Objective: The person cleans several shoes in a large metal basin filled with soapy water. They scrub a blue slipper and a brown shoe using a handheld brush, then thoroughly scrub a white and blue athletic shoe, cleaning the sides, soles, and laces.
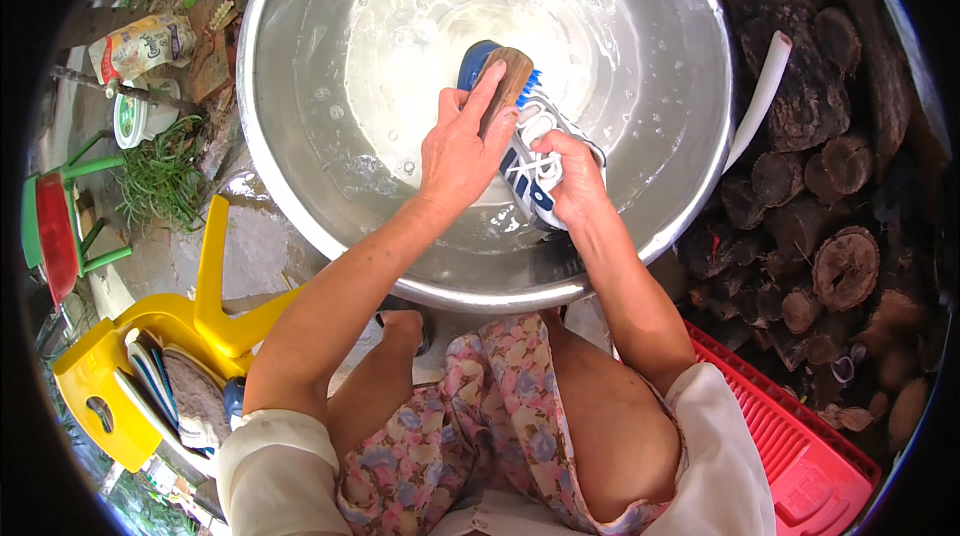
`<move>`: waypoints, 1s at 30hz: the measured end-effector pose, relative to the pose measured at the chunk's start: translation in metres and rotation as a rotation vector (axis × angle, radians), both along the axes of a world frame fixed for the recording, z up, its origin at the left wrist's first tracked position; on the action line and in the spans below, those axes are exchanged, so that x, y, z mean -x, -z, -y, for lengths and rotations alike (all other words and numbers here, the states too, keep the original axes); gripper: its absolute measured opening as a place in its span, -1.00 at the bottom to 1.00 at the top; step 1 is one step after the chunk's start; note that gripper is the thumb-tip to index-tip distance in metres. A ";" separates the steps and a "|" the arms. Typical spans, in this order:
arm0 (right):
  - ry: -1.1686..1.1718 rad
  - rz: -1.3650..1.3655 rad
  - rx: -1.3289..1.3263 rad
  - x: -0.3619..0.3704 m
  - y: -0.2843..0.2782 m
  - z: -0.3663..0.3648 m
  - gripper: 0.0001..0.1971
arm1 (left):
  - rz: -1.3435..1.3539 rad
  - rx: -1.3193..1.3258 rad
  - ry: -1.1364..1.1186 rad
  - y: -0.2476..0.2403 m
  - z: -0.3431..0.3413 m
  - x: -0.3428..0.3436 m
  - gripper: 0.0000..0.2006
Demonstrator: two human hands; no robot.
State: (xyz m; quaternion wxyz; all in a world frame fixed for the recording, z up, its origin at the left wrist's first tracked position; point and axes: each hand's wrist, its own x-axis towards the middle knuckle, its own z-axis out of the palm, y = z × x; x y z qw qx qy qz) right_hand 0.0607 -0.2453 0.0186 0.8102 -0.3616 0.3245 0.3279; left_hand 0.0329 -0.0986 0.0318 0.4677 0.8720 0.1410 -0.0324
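Note:
Over the water in a wide metal basin (312,176), my left hand (458,151) grips a scrubbing brush (510,86) with a wooden back and blue bristles. Its bristles lie against the upper front of a white and navy sneaker (540,151) with white laces and a blue toe. My right hand (578,179) is closed on the sneaker's side, with the thumb on the laces. The sneaker slants, toe pointing away and to the left. Both hands hide parts of the shoe.
Stacked firewood logs (845,266) lie right of the basin, near a white hose (762,96). A red plastic washboard (800,446) stands at lower right. On the left are a yellow plastic stool (165,321) with shoes, a red and green chair (58,236) and a plastic bag (145,46).

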 end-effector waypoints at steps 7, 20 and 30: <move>0.020 -0.047 0.040 0.002 0.004 0.005 -0.63 | -0.021 -0.196 -0.395 0.016 -0.040 -0.005 -0.53; 0.042 -0.020 0.025 -0.009 0.011 0.007 -0.75 | -0.024 0.115 -0.038 -0.008 0.008 0.026 -0.56; 0.068 -0.056 -0.049 -0.010 -0.002 0.008 -0.63 | -0.072 0.068 -0.123 0.010 -0.001 0.018 -0.52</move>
